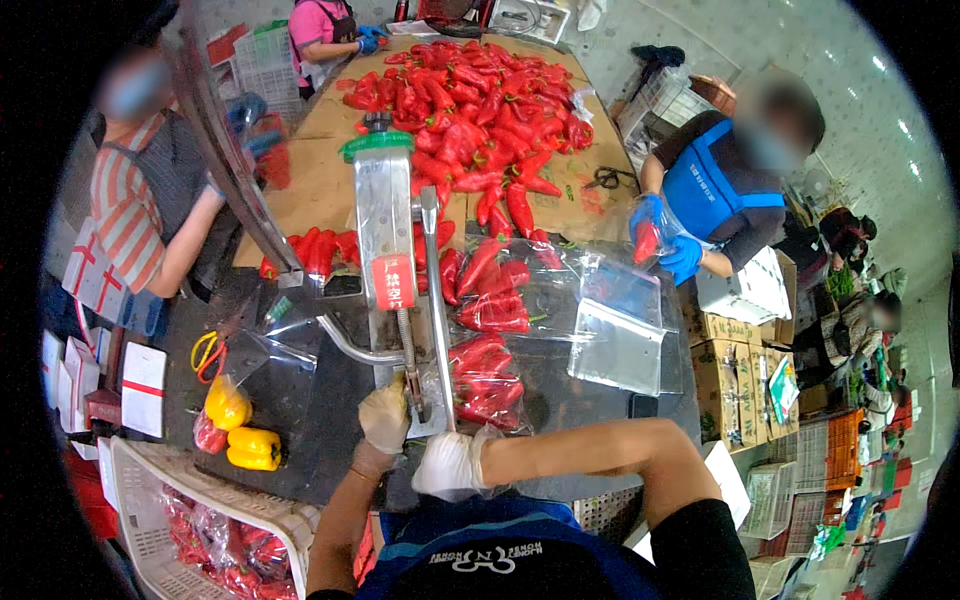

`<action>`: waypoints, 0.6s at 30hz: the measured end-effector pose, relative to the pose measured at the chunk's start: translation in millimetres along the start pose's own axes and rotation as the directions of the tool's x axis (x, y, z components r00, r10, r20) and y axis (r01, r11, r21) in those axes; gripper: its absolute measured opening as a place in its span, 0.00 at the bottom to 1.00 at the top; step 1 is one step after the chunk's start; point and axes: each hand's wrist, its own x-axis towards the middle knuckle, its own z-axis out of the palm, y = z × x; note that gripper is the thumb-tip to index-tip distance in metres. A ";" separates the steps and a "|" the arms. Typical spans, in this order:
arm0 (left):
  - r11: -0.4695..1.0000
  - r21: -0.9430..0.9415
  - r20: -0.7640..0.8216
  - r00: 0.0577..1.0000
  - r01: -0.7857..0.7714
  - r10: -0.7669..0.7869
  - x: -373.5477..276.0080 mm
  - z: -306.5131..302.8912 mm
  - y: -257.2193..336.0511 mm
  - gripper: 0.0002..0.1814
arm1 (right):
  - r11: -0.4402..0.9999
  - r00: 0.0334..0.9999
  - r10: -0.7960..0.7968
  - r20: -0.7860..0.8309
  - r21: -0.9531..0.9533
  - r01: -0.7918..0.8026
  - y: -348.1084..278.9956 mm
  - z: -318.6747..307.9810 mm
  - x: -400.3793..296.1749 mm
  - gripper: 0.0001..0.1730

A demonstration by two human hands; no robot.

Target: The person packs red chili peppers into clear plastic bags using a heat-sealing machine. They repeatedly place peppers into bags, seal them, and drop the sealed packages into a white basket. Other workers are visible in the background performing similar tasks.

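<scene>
A metal bag-closing machine with a green top rim stands upright before me. My right hand, in a white glove, is closed around the lower end of its long steel lever. At the machine's lower left side, my gloved left hand has its fingers curled beside the spring and jaw; whether anything is inside them is hidden. Just right of the machine lies a clear bag of red peppers. Above it, more red peppers lie in or under clear film.
A heap of red peppers covers the cardboard-topped far table. Flat clear bags lie right. Left are yellow bell peppers, scissors and a crate of bagged peppers. A co-worker's blue-gloved hands hold a pepper; other people stand around.
</scene>
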 end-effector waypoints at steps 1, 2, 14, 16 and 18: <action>0.998 0.065 0.014 1.000 0.016 -0.017 2.3 -1.9 1.8 0.17 | 1.000 1.000 -0.022 0.007 0.015 0.021 1.3 -5.0 -0.8 0.10; 0.998 -0.006 0.063 0.996 0.067 -0.066 8.8 -9.2 8.1 0.15 | 0.999 0.999 -0.032 0.014 0.043 0.032 -0.9 -8.6 -3.0 0.10; 0.995 -0.052 0.039 0.996 0.083 -0.082 3.5 2.4 2.4 0.05 | 0.997 0.976 -0.059 -0.210 0.032 0.067 23.5 50.7 3.1 0.07; 0.976 0.217 -0.051 0.999 0.008 0.003 2.4 6.7 3.9 0.04 | 0.998 0.991 0.031 -0.127 -0.057 -0.039 13.9 21.7 -1.3 0.06; 0.999 0.014 0.028 0.999 0.037 -0.037 6.8 -0.7 0.4 0.02 | 0.992 0.983 0.017 -0.182 -0.121 -0.040 9.5 17.9 3.8 0.06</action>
